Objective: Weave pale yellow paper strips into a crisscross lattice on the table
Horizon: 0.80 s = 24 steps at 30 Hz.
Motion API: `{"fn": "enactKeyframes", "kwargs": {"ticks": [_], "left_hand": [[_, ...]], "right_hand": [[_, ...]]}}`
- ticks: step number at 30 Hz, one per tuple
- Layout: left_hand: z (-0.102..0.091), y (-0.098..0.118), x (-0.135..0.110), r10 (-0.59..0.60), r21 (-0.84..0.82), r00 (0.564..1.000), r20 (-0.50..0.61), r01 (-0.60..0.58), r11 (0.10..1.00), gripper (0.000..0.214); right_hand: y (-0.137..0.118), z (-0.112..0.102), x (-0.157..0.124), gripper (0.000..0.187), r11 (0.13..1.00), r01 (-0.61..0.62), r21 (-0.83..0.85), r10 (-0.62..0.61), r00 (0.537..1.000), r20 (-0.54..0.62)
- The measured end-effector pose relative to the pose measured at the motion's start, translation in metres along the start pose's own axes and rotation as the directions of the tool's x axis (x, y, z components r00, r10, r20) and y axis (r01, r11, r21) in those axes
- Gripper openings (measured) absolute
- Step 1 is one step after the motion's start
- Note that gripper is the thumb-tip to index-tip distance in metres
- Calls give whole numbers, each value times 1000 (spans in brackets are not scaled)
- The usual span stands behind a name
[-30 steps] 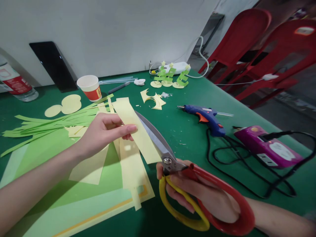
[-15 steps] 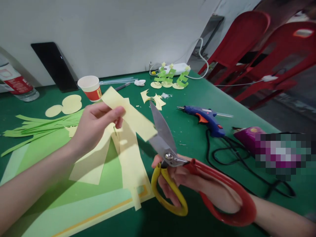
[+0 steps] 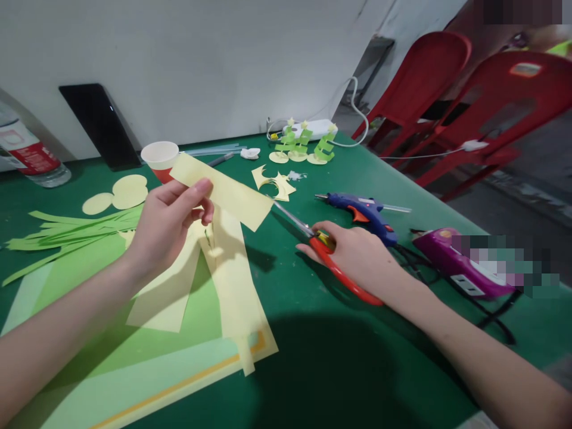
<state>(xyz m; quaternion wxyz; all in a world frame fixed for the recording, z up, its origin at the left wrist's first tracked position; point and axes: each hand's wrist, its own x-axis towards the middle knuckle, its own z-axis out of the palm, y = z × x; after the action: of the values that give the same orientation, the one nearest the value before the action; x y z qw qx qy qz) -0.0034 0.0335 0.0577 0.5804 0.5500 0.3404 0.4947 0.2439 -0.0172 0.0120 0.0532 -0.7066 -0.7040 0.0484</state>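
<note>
Between thumb and fingers, my left hand (image 3: 167, 223) pinches a pale yellow paper strip (image 3: 232, 196) above the table. My right hand (image 3: 361, 253) is wrapped round the handles of a pair of scissors (image 3: 346, 283) with red and yellow grips. The blades look edge-on and lie beside the strip's right end; whether they touch it I cannot tell. Under my left hand are green paper sheets (image 3: 179, 363) and cut pale yellow paper (image 3: 232, 286). Thin green paper strips (image 3: 75, 229) lie left of that hand.
Behind are a paper cup (image 3: 159, 156), phone (image 3: 100, 128), bottle (image 3: 33, 152) and power strip (image 3: 313, 128). Small green paper trees (image 3: 304, 143) stand near yellow scraps (image 3: 279, 186). A blue glue gun (image 3: 364, 211) and purple device (image 3: 465, 268) lie right; red chairs (image 3: 424, 77) stand beyond.
My right hand has turned over and moved up with the scissors, whose blades now show edge-on instead of broad and spread. The yellow strip has shifted slightly left.
</note>
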Motion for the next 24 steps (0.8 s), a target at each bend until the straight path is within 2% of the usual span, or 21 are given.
{"fn": "enactKeyframes", "kwargs": {"ticks": [2,5,9,13,15,17,18,20,22,24], "left_hand": [[-1,0,0,-7,-6,1000,5,7,1000,15],[0,0,-1,-21,-15,1000,17,21,1000,17],[3,-1,-2,-22,-16,1000,10,22,1000,16],[5,-1,-3,-15,-7,1000,-8,15,1000,19],[7,0,-4,-25,-2,1000,-2,25,1000,18],[8,0,-5,-40,-4,999,3,40,999,17],[9,0,-6,-47,-6,999,4,47,999,18],[12,0,-7,-58,-8,998,6,58,998,20],[13,0,-8,-65,0,998,13,65,998,21],[12,0,-9,-72,29,997,42,71,997,23]], "right_hand": [[1,4,4,49,999,-24,-29,25,999,36],[3,4,7,47,999,-31,-24,31,999,18],[5,1,6,45,999,32,17,-32,999,-23],[-3,0,0,37,985,112,131,-94,986,-139],[-13,-5,-5,33,966,178,186,-122,954,-275],[-25,-14,-10,26,924,289,251,-160,887,-433],[-32,-19,-13,22,885,355,303,-183,860,-476],[-46,-29,-16,15,791,425,440,-215,866,-451],[-57,-36,-15,11,701,431,568,-217,888,-406],[-64,-41,-12,9,630,437,641,-196,889,-413]]}}
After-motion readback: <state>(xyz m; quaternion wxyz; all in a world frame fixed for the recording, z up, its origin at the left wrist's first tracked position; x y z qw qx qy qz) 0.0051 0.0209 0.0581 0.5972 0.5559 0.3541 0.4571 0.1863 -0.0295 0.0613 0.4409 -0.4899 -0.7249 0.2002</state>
